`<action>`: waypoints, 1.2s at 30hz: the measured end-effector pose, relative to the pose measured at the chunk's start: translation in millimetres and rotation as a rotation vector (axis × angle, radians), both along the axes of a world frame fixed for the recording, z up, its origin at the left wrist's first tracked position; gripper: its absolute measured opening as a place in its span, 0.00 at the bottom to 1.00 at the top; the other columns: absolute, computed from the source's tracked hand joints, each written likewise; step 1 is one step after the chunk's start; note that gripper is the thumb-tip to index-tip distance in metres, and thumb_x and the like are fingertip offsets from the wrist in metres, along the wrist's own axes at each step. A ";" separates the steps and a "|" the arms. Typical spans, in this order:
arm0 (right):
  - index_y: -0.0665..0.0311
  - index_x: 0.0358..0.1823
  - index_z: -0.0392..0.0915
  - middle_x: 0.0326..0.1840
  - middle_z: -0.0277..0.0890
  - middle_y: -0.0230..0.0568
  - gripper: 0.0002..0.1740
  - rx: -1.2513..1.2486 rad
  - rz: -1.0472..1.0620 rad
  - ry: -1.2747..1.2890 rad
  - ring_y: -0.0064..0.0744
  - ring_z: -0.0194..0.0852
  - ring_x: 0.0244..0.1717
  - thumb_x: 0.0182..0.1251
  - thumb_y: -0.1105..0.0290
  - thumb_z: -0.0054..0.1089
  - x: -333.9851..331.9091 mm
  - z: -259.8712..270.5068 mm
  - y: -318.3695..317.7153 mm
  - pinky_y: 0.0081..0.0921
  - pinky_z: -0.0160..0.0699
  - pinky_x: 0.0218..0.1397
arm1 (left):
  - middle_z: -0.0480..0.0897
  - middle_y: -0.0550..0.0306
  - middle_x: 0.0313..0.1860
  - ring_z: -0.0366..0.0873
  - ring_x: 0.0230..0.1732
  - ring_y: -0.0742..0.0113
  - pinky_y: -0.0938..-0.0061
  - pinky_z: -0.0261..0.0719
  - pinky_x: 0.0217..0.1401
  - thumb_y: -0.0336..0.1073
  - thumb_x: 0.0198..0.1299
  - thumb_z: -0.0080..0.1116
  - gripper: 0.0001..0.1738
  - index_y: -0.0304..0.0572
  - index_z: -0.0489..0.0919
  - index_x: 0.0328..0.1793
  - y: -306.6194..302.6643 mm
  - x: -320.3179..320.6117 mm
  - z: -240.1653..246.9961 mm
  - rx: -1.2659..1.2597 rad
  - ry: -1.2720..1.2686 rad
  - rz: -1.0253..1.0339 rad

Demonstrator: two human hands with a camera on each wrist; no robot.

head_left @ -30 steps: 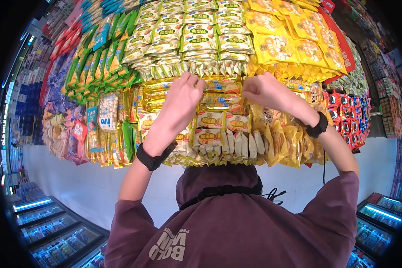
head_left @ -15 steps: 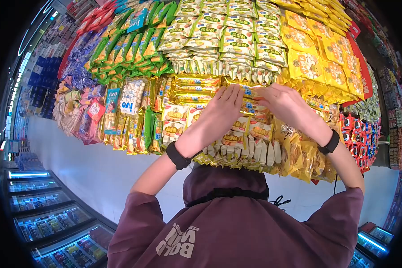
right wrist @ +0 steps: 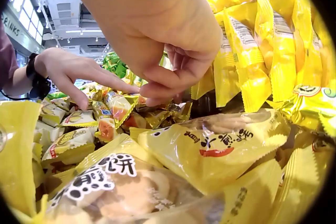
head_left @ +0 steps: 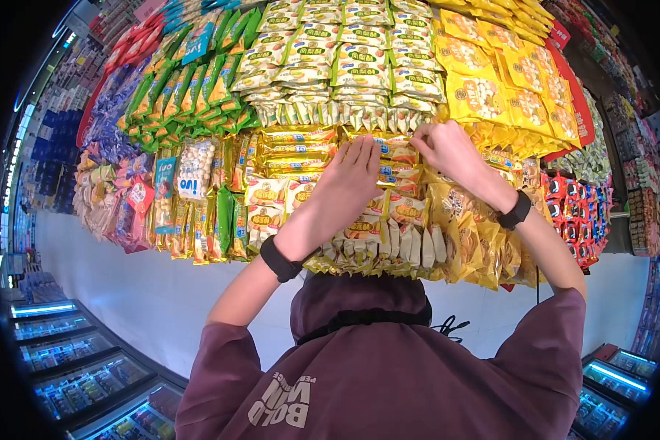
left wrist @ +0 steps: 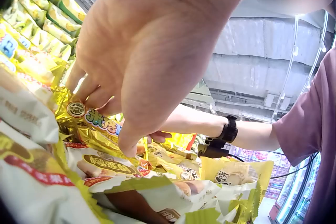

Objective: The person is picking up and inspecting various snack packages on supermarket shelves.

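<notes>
My left hand lies over the rows of gold snack packets, fingers straight and side by side. In the left wrist view its fingers reach across a shiny gold packet, with the thumb lower down at the near packs. Across from it, my right hand has its fingers curled and pinches at the right end of a gold packet. The thumb and index fingertip of the right hand come together there in the right wrist view. Below the hands are white-and-yellow pastry packs.
Green-and-white packs are stacked behind the hands. Yellow bags rise at the back right, and clear-fronted yellow cookie bags fill the near right. Green packets and a white ivo bag sit to the left.
The left hand has gone from bent fingers to straight ones lying over the gold packets. The right hand reached in over them half a second ago, then drew back right to the packet ends, fingers curled.
</notes>
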State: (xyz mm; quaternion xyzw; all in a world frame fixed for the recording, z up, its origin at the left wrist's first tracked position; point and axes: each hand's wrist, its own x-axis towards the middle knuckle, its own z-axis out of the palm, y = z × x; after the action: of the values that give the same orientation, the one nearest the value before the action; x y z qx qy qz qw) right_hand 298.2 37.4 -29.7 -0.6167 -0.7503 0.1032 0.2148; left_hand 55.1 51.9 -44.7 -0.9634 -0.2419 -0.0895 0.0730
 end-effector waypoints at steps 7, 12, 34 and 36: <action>0.74 0.36 0.79 0.23 0.77 0.63 0.09 -0.096 -0.067 0.051 0.62 0.80 0.30 0.67 0.72 0.60 -9.8 9.9 -3.8 0.47 0.80 0.37 | 0.67 0.34 0.73 0.63 0.75 0.46 0.59 0.59 0.77 0.49 0.69 0.53 0.38 0.21 0.63 0.72 0.0 0.6 1.2 -0.013 0.011 0.004; 0.73 0.32 0.77 0.23 0.75 0.64 0.08 -0.068 0.013 -0.023 0.63 0.78 0.30 0.67 0.73 0.58 -7.2 10.6 -2.0 0.49 0.80 0.36 | 0.66 0.34 0.73 0.62 0.75 0.46 0.59 0.59 0.77 0.49 0.69 0.53 0.38 0.21 0.62 0.73 1.1 1.3 1.6 -0.030 0.013 0.005; 0.73 0.34 0.74 0.22 0.75 0.61 0.04 0.015 0.102 -0.271 0.60 0.80 0.31 0.62 0.78 0.56 11.7 7.3 -8.2 0.49 0.79 0.34 | 0.65 0.33 0.74 0.61 0.76 0.45 0.59 0.59 0.78 0.49 0.69 0.53 0.39 0.21 0.60 0.74 -1.3 1.6 5.9 -0.042 0.016 0.007; 0.73 0.36 0.74 0.24 0.75 0.61 0.06 -0.007 0.073 -0.250 0.61 0.80 0.33 0.61 0.77 0.58 5.4 18.0 -11.8 0.49 0.80 0.35 | 0.65 0.33 0.74 0.61 0.76 0.45 0.58 0.59 0.78 0.48 0.69 0.54 0.39 0.21 0.60 0.74 -3.5 -0.8 8.2 -0.050 -0.009 0.001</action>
State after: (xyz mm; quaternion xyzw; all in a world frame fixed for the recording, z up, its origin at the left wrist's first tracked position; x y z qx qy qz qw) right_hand 303.7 25.7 -11.7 -0.5977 -0.7928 0.0360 0.1137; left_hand 54.3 48.4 -36.5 -0.9644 -0.2448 -0.0879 0.0479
